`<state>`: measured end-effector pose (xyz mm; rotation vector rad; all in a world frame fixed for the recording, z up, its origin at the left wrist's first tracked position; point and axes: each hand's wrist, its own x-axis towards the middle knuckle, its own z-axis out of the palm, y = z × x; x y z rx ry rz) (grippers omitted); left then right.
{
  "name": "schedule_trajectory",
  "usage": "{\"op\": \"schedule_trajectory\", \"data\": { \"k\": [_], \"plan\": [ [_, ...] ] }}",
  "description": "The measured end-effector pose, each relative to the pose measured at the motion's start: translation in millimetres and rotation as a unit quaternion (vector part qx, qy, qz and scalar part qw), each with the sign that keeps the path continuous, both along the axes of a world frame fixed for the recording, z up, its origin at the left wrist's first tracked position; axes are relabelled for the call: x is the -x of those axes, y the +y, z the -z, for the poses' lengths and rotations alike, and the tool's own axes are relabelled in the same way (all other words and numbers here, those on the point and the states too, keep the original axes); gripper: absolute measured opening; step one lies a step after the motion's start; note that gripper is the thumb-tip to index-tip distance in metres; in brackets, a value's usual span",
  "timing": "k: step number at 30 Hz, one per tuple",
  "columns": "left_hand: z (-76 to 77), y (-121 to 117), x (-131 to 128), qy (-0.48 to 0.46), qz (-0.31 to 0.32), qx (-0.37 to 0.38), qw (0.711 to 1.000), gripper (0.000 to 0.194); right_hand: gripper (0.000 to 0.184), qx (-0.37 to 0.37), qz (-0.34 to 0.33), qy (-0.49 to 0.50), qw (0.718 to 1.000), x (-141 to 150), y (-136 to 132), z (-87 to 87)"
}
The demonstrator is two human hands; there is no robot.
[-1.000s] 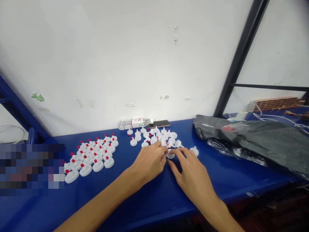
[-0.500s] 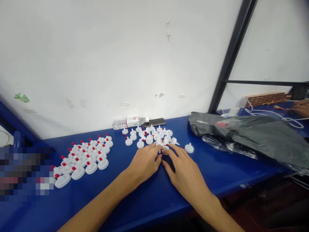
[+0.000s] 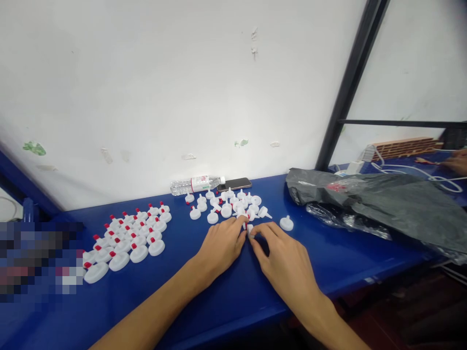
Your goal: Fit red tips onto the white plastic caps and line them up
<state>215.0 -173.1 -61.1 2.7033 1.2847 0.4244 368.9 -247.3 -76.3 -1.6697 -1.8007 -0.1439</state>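
Note:
My right hand [image 3: 282, 255] pinches a white nozzle cap [image 3: 250, 231], a round disc tipped on its side with its spout toward the left. Against that spout end, my left hand [image 3: 222, 245] has thumb and forefinger closed on a small red tip [image 3: 246, 226]. Fingers partly hide both pieces. Just beyond the hands lies a loose pile of white nozzle caps [image 3: 226, 210], some upright and some on their sides, with small red tips among them. One white nozzle cap [image 3: 286, 223] stands apart, right of the pile.
White caps with red tips [image 3: 118, 261] stand in rows at the left of the blue table [image 3: 219, 311]. A water bottle [image 3: 199, 184] and a phone [image 3: 235, 184] lie by the wall. A dark plastic bag [image 3: 365, 204] covers the right side. Another person's hand [image 3: 458, 163] shows far right.
My right fingers have drawn closer together round the white nozzle cap, which now shows on its side. The red tip at its end is more visible. The laid-out rows are unchanged.

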Motion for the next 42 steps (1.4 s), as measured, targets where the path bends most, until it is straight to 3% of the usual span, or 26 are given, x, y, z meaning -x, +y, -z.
{"op": "schedule_trajectory", "data": {
  "k": [5, 10, 18, 21, 25, 29, 32, 37, 42],
  "plan": [
    [2.8, 5, 0, -0.004, 0.024, -0.008, 1.0, 0.029, 0.036, 0.006, 0.027, -0.044, 0.999, 0, 2, 3.3],
    [3.4, 5, 0, -0.009, 0.019, -0.005, 1.0, 0.024, 0.023, 0.017, 0.037, -0.066, 0.997, 0, 3, 5.3],
    [-1.2, 1, 1, 0.008, 0.035, -0.007, 0.999, 0.021, 0.02, -0.01, -0.02, 0.044, 0.999, 0, -1, 0.8],
    [-5.3, -8, 3, 0.025, 0.037, -0.012, 0.999, 0.02, 0.021, -0.015, -0.045, 0.061, 0.997, -2, 1, 5.0],
    [-13.5, -26, 9, 0.054, 0.023, -0.009, 0.998, 0.018, 0.042, -0.04, -0.061, 0.041, 0.997, -5, 5, 14.0],
    [-19.4, -47, 22, 0.05, -0.017, 0.039, 0.998, 0.015, 0.033, -0.017, -0.084, 0.038, 0.996, -7, 6, 17.9],
    [-19.5, -60, 34, 0.006, -0.049, 0.078, 0.996, 0.013, 0.029, 0.014, -0.094, 0.049, 0.994, -5, 3, 14.7],
    [-12.3, -65, 55, -0.163, -0.122, 0.106, 0.973, 0.007, 0.031, 0.069, -0.118, 0.064, 0.989, 0, -2, 7.2],
    [-9.0, -62, 61, -0.299, -0.104, 0.175, 0.932, 0.011, 0.027, 0.06, -0.167, 0.063, 0.982, -2, -4, 4.3]
  ]
}}
